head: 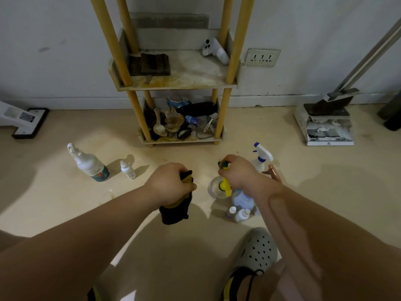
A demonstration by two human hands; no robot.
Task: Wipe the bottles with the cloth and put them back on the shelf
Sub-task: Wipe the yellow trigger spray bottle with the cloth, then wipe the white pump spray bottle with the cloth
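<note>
Your left grip point(171, 183) bunched round black-and-yellow cloth point(174, 211) | your right grip point(236, 172) curled on yellow trigger head of clear spray bottle point(213, 191), on floor point(195, 153) before shelf point(180, 86) front edge | likely light, slick, tippy plastic: hold at neck, wipe body.

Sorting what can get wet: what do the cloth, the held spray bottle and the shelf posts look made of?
The cloth: soft dark fabric with yellow, hanging limp from the left hand. The spray bottle in the right hand: probably plastic, clear glossy body, yellow trigger. The shelf posts: likely wood, round, matte yellow-tan.
</note>
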